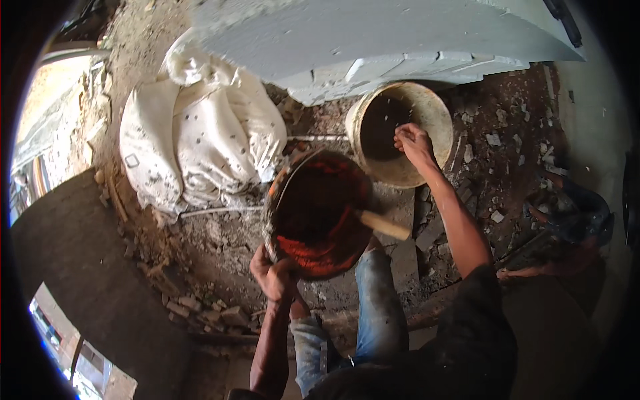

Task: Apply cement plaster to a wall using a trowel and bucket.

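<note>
My left hand (272,273) is closed on the near left rim of an orange-red bucket (300,253), dark and dirty inside, held above my knees. A wooden handle (387,225) sticks out from its right side; what it belongs to is hidden inside. My right hand (413,141) is raised over the mouth of a cream bucket (433,107) standing farther back to the right, its fingers curled; I cannot make out what, if anything, they hold. Small pale specks show above the dark inside of that bucket.
A large white sack (200,133) lies at back left. A pale grey slab (400,33) spans the back above rubble (493,140). Another person (573,213) crouches at the right edge beside a grey wall (587,107). A dark curved surface (67,247) is at left.
</note>
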Available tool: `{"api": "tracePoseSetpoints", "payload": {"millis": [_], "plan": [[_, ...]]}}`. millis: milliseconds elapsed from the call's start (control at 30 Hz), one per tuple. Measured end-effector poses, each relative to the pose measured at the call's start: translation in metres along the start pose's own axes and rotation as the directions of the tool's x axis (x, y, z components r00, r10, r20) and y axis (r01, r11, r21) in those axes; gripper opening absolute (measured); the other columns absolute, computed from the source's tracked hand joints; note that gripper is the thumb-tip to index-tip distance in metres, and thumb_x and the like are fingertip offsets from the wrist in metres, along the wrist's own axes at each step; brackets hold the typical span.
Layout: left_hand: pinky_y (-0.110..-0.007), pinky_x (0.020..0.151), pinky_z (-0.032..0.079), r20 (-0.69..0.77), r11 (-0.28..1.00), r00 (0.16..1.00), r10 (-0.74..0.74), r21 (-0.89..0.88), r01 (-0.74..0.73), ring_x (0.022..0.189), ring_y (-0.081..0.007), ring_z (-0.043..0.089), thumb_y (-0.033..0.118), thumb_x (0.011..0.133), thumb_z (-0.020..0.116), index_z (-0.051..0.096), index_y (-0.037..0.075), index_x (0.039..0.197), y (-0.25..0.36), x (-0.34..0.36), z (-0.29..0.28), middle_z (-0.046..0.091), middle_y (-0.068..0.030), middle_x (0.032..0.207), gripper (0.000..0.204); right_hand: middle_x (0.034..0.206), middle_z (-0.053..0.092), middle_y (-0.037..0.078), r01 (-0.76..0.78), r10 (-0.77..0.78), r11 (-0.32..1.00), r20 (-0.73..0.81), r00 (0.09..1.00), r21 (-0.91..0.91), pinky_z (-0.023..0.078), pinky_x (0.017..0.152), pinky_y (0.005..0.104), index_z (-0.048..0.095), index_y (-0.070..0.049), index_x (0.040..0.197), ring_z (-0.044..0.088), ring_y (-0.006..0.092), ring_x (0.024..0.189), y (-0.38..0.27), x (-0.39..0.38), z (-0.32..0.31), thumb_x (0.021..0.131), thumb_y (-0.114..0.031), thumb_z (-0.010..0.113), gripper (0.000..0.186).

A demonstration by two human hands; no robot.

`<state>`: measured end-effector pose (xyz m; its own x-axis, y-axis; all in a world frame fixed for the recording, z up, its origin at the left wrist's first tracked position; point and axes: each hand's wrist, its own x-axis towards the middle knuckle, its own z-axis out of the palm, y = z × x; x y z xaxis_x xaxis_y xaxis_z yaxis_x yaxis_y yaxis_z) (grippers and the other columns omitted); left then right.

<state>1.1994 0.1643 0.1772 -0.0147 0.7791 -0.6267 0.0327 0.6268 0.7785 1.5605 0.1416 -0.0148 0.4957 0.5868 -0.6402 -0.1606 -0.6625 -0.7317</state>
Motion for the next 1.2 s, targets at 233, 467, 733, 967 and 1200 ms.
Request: {"api": "tracePoseSetpoints", "payload": {"millis": [233,467,733,967,1200], "plan": [[-0.020,0.042,0.035,-0.154,0.989,0.988,-0.005,0.147,0.028,0.042,-0.0056,0.043,-0.004,0.060,0.047,0.053,0.002,0.067,-0.053,0.017,-0.045,0.051,0.0023,0.053,0.011,0.082,0.068,0.020,0.193,-0.269,0.371,0.094,0.959,-0.908,0.055,0.067,0.0430,0.049,-0.012,0.133,0.068,0.0327,0.072,0.166,0.134,0.024,0.085,-0.019,0.056,0.049],[-0.020,0.041,0.037,-0.109,0.998,0.994,0.015,0.068,-0.007,0.041,-0.0081,0.045,-0.002,0.061,0.045,0.054,-0.001,0.065,-0.107,0.030,-0.023,0.053,-0.0007,0.053,0.010,0.084,0.067,0.023,0.055,-0.884,0.069,-0.036,0.465,-0.996,0.051,0.062,0.0509,0.059,-0.011,0.118,0.065,0.0404,0.074,0.291,0.247,-0.109,0.084,-0.016,0.053,0.035],[-0.022,0.049,0.039,-0.100,0.950,0.988,0.119,0.302,-0.084,0.053,-0.0084,0.049,0.002,0.066,0.045,0.055,0.000,0.064,-0.056,0.004,-0.049,0.056,-0.0023,0.066,0.011,0.074,0.065,0.021,0.378,-0.550,0.599,-0.020,0.835,-0.706,0.051,0.056,0.0430,0.062,-0.002,0.110,0.063,0.0382,0.065,0.046,-0.005,0.003,0.081,-0.012,0.058,0.031],[-0.022,0.044,0.041,0.113,0.992,0.987,0.118,0.024,-0.121,0.049,-0.0083,0.051,-0.003,0.067,0.047,0.059,0.000,0.077,-0.030,-0.009,-0.008,0.057,-0.0005,0.062,0.016,0.061,0.056,0.007,0.826,-0.813,0.096,0.435,0.388,-0.556,0.048,0.046,0.0323,0.047,0.006,0.130,0.058,0.0185,0.053,-0.082,-0.164,0.021,0.073,0.001,0.066,0.061],[-0.022,0.047,0.044,0.103,0.986,0.990,0.095,-0.144,-0.080,0.057,-0.0065,0.054,-0.007,0.065,0.049,0.061,-0.002,0.080,0.003,-0.030,0.022,0.062,-0.0012,0.070,0.020,0.063,0.059,0.001,0.200,-0.193,0.978,-0.114,0.975,0.053,0.044,0.047,0.0256,0.050,0.000,0.130,0.052,0.0087,0.048,-0.047,-0.119,-0.038,0.093,-0.026,0.059,0.046]]}}
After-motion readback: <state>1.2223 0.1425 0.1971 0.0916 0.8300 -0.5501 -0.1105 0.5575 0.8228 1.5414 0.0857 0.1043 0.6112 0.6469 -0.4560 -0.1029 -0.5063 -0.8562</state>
